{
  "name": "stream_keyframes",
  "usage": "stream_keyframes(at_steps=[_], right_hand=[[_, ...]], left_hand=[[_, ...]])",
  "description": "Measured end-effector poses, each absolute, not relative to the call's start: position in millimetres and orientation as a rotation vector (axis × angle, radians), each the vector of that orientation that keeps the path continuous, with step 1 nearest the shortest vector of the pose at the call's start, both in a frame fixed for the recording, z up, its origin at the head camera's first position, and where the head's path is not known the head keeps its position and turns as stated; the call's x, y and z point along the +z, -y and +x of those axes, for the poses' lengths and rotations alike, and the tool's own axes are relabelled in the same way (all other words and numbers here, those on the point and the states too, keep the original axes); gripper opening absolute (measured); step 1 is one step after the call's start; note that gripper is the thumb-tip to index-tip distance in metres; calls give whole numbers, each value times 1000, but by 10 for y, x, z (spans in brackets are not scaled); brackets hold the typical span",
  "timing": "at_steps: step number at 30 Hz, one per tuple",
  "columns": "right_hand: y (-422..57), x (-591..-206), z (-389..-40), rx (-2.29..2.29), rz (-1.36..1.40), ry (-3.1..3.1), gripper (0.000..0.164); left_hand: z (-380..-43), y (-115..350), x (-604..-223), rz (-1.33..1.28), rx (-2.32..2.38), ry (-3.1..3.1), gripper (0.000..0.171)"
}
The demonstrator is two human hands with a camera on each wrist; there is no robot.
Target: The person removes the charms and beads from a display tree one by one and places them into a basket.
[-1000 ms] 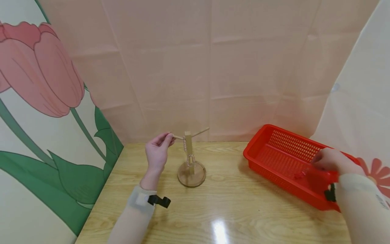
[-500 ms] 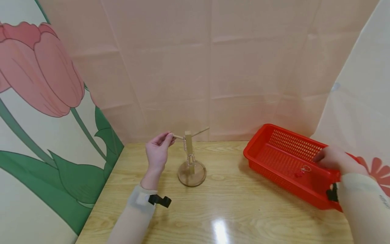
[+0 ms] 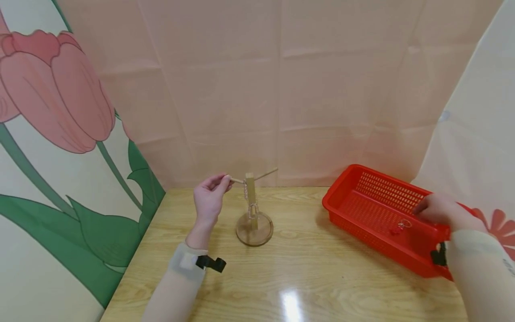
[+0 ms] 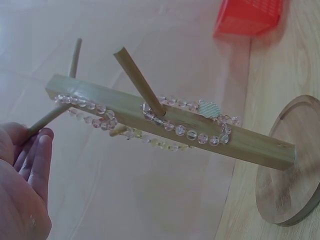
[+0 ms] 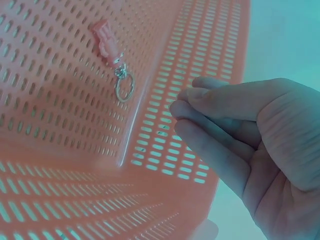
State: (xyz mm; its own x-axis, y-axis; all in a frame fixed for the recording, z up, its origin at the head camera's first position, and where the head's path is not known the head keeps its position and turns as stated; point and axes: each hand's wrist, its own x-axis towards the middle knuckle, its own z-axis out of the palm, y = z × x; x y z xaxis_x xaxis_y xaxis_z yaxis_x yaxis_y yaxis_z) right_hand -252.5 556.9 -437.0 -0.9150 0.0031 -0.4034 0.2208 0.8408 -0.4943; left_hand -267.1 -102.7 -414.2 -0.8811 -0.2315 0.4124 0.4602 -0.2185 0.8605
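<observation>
My left hand (image 3: pixel 208 199) pinches the end of a thin peg (image 4: pixel 49 119) on a wooden jewelry stand (image 3: pixel 251 197). Beaded bracelets (image 4: pixel 192 135) in clear, pink and yellow beads hang on the stand's pegs, one with a pale sparkling block. My right hand (image 3: pixel 444 212) hovers inside a red perforated basket (image 3: pixel 342 214), its fingers loosely bent and nothing seen between them. On the basket floor, beside that hand and apart from it, lies a red keychain (image 5: pixel 106 42) with a metal ring (image 5: pixel 125 88).
The stand's round base (image 3: pixel 261 235) rests on a wood-grain table (image 3: pixel 322 281), left of the basket. A pink sheet (image 3: pixel 277 89) forms the backdrop, with a tulip-printed panel (image 3: pixel 72 103) at left and a pale flowered panel (image 3: pixel 479 134) at right.
My right hand has shifted slightly up and away from the keychain, whose ring now shows. The left hand still pinches the peg. The head view has shifted slightly.
</observation>
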Motion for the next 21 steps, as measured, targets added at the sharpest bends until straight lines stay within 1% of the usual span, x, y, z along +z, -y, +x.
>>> stream_keyframes(at_steps=[5,10,13,21], right_hand=[[-5577,-4378,-2535,-717,66,-2672,55],[-5479,-4326,-2483,-690,-50,-2762,43],[-5340,-4258,-2444,-691,-118,-2824,40],[-4928,-4087,-2379,-742,-160,-2887,46]], left_hand=[[-2677,1037,-4140,-273,-2146,1615,20],[-2679,1028,-4130,-271,-2146,1621,17],[-2676,1024,-4131,-259,-2154,1620,16],[-2659,1025,-4123,-253,-2168,1596,17]])
